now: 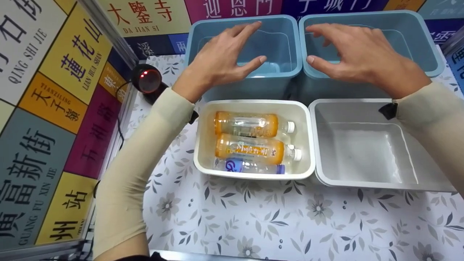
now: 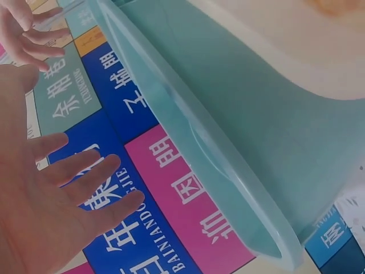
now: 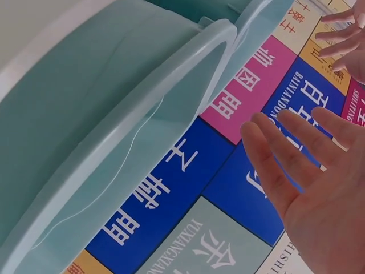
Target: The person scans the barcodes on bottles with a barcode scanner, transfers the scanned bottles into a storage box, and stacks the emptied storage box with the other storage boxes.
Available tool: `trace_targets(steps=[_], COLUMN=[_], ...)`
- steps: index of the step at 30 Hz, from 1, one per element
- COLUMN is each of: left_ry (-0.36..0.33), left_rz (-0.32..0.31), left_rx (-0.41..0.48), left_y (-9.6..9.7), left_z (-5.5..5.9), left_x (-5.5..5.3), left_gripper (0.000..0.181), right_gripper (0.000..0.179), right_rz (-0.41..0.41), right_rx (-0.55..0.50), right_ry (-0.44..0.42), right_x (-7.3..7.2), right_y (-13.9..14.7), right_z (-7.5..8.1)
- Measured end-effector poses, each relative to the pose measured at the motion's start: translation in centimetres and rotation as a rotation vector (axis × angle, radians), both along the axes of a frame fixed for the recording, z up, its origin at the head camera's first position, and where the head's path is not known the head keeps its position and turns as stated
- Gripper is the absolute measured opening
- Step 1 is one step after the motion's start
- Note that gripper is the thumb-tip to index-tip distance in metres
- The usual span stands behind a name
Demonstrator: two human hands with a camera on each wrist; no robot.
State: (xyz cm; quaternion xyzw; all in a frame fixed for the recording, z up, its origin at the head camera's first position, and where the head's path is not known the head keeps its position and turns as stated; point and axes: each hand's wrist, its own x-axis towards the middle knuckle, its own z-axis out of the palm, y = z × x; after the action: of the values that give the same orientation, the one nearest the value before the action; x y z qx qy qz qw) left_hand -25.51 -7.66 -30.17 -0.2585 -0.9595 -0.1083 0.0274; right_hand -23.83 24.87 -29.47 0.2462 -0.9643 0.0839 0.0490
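In the head view my left hand hovers over the left blue bin, fingers spread and holding nothing. My right hand, also bare, is held above the right blue bin with thumb and fingers apart. Nearer to me, a cream bin contains two orange-labelled bottles and a clear bottle with a purple cap, all lying on their sides. Beside it stands a grey-white bin with nothing visible inside. Both wrist views show the palms with relaxed, slightly bent fingers.
A black device with a red glow stands left of the bins, its cable running along the wall. Panels with large Chinese lettering rise at the left and back. A flower-patterned cloth covers the table.
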Motion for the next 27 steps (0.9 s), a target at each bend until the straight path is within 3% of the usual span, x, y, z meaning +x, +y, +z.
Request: trace_targets(steps=[8, 16, 27], left_ry=[-0.024, 0.005, 0.024], left_rz=[0.002, -0.064, -0.091], left_rx=[-0.006, 0.005, 0.012], left_y=[-0.3, -0.9, -1.3], left_z=[-0.3, -0.8, -1.2], left_x=[0.7, 1.5, 2.9], left_gripper=[0.082, 0.081, 0.08], right_gripper=[0.07, 0.065, 0.062], right_rz=[0.027, 0.079, 0.116], right_rx=[0.009, -0.001, -0.017], right_ry=[-0.009, 0.039, 0.059], right_x=[0.7, 1.4, 2.2], right_y=[-0.2, -0.2, -0.2], right_z=[-0.2, -0.1, -0.7])
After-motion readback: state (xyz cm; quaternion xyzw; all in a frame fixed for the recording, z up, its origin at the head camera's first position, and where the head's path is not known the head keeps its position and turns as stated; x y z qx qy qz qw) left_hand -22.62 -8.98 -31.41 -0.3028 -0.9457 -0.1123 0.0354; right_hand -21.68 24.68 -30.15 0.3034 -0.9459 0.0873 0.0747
